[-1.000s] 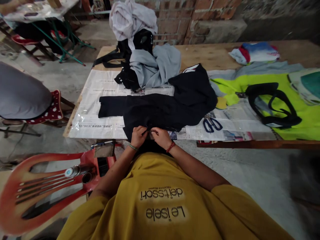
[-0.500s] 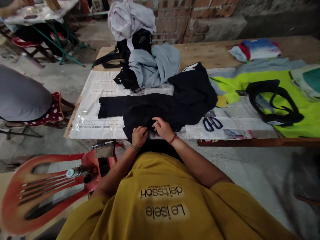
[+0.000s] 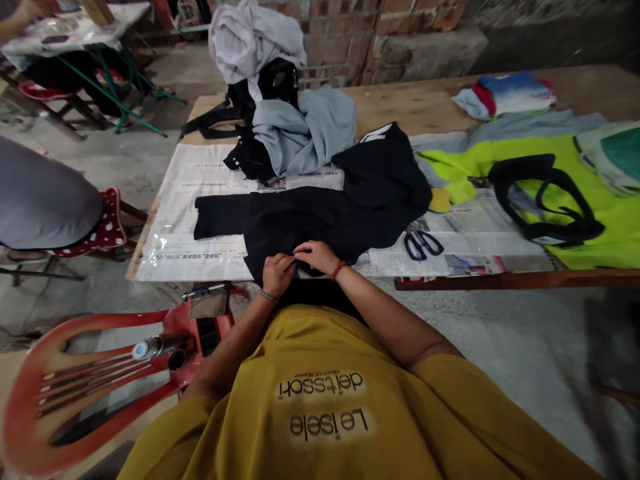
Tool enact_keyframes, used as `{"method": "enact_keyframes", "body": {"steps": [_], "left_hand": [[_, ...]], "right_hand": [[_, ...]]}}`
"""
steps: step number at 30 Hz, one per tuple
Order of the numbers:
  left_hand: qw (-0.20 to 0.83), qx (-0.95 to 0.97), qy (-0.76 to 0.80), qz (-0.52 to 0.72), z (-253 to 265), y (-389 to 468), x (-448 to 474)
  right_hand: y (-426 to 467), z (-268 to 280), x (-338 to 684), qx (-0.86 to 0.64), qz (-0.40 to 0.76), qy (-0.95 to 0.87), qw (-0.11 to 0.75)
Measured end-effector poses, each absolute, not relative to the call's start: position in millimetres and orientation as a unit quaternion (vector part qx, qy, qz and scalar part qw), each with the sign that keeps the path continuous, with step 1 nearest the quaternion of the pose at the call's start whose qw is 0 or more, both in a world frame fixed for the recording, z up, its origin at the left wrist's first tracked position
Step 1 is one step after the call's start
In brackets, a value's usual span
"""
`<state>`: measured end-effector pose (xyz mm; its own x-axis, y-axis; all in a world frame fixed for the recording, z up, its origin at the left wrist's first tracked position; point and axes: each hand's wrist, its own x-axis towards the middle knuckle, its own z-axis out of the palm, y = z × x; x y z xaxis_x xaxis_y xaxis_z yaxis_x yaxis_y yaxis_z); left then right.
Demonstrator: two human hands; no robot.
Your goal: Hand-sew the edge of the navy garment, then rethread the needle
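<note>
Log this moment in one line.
left hand: at dark garment, near edge; right hand: close beside left; blue-handled scissors: on newspaper

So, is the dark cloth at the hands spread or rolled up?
Mostly spread: the dark cloth lies long across the newspaper, left hand and right hand at its near edge.

Navy-blk is being shown by garment (image 3: 295,213); behind it, gry by cloth (image 3: 305,130); to its R, neon yel by fabric (image 3: 527,150); to its L, red w/ wht dots by cushion (image 3: 114,223); in front, mustard w/ blk lettering by T-shirt (image 3: 340,397).
</note>
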<state>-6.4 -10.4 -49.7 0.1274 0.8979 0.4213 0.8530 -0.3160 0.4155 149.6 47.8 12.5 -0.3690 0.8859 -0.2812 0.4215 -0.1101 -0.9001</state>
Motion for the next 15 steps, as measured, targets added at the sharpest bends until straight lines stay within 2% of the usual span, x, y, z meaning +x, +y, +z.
{"method": "enact_keyframes", "body": {"steps": [5,10,15], "left_hand": [[0.062,0.748,0.583,0.311,-51.5,-10.7,-8.3],[0.077,0.731,0.593,0.328,-47.3,-11.7,-7.5],[0.075,0.73,0.589,0.339,-44.6,-12.0,-6.6]], "right_hand": [[51.9,6.7,152.0,-0.483,0.623,-0.572,0.224],[47.3,0.4,151.6,-0.454,0.701,-0.472,0.282],[40.8,-0.8,150.4,-0.462,0.704,-0.46,0.281]]}}
